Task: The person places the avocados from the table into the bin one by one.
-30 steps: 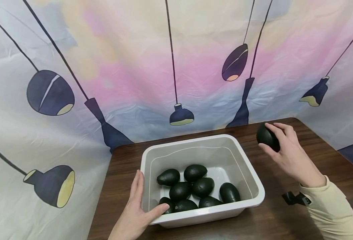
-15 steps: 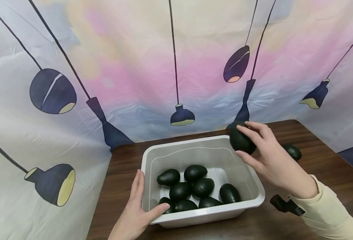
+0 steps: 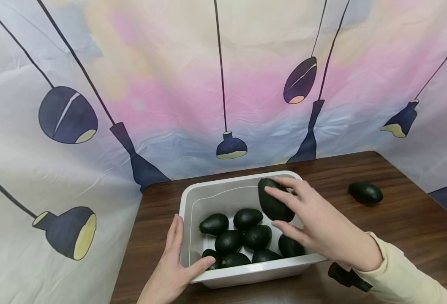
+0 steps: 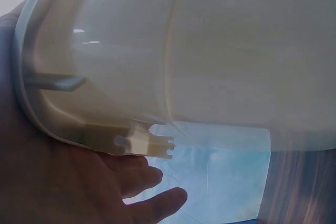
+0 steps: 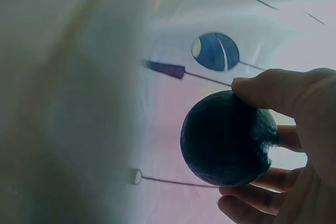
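Note:
My right hand (image 3: 318,221) grips a dark green avocado (image 3: 273,200) between thumb and fingers, over the right part of a light grey plastic tub (image 3: 242,274). In the right wrist view the held avocado (image 5: 226,140) is seen end-on, the thumb on one side and the fingers on the other. Several more avocados (image 3: 228,241) lie on the tub's floor, some partly hidden by its front wall. At the tub's front left corner, my left hand (image 3: 172,261) holds the rim, thumb over the front edge and fingers along the outer left side; the left wrist view shows fingers (image 4: 157,203) beneath the rim.
A single avocado (image 3: 365,193) lies on the brown wooden table (image 3: 410,228) to the right of the tub. Behind the table hangs a cloth (image 3: 185,84) printed with lamps. A black wrist device (image 3: 347,276) sits below my right sleeve.
My right hand has carried the avocado leftward from above the table to over the tub, uncovering the avocado on the table. My left hand stays at the tub's corner.

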`<state>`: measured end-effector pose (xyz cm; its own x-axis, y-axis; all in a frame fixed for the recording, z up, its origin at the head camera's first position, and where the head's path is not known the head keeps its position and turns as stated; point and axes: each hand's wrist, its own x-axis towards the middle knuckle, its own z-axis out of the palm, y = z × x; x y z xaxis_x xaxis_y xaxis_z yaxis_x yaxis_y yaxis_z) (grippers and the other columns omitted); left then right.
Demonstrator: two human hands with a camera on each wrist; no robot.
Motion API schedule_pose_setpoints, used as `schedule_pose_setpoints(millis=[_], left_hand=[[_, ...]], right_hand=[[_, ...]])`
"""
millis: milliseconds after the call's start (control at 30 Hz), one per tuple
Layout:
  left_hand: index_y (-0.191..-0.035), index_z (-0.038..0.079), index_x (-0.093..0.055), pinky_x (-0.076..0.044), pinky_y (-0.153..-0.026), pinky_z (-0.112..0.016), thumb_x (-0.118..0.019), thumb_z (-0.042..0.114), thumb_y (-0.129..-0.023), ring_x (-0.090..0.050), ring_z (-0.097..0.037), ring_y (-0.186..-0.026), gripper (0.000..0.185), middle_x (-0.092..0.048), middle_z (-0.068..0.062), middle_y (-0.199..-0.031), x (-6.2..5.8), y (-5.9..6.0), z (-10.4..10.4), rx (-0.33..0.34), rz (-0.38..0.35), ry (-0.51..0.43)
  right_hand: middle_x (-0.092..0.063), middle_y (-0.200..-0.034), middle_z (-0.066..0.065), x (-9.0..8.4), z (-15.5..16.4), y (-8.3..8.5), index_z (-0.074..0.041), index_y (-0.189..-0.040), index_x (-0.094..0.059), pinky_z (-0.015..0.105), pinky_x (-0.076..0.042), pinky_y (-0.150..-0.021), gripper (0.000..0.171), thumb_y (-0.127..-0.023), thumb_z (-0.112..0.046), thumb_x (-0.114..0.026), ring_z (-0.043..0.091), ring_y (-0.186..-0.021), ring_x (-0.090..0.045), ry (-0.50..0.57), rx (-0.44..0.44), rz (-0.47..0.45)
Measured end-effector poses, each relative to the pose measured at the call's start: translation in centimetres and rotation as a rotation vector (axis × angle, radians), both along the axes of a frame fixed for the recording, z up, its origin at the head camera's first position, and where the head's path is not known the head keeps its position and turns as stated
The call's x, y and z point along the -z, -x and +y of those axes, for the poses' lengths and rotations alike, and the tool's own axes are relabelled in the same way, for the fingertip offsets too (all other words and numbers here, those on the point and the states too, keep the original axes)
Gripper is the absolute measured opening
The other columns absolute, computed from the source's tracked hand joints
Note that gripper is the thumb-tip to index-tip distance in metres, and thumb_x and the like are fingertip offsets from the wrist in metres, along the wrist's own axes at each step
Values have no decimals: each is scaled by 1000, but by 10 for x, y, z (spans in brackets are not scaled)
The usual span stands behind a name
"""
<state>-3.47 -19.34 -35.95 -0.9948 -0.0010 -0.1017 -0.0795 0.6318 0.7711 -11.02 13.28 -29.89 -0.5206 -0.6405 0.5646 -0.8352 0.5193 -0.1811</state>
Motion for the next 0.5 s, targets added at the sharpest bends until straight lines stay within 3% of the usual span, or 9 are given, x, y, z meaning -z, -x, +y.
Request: schedule_pose_setpoints(millis=[200, 333, 500], left_hand=[[-155, 28, 10, -24, -106, -65, -73, 58, -79, -4, -33, -147, 116, 13, 5, -161, -1, 1, 0, -1, -11, -1], [-155, 29, 10, -24, -106, -65, -73, 58, -79, -4, -33, -147, 116, 13, 5, -161, -1, 1, 0, -1, -15, -1], [-155, 28, 10, -22, -107, -65, -73, 56, -80, -3, -33, -147, 115, 13, 4, -161, 0, 1, 0, 6, -5, -8]], right_hand=[[-39, -146, 8, 7, -6, -6, -18, -148, -41, 34, -49, -83, 67, -90, -33, -70, 19, -126, -46, -48, -52, -52], [-38, -148, 1, 7, -7, -10, -20, -148, -41, 36, -48, -89, 65, -90, -32, -70, 15, -127, -44, -36, -91, -60], [-41, -145, -3, 2, -2, -12, -21, -145, -45, 31, -43, -94, 61, -91, -30, -70, 14, -127, -45, 9, -93, -31]])
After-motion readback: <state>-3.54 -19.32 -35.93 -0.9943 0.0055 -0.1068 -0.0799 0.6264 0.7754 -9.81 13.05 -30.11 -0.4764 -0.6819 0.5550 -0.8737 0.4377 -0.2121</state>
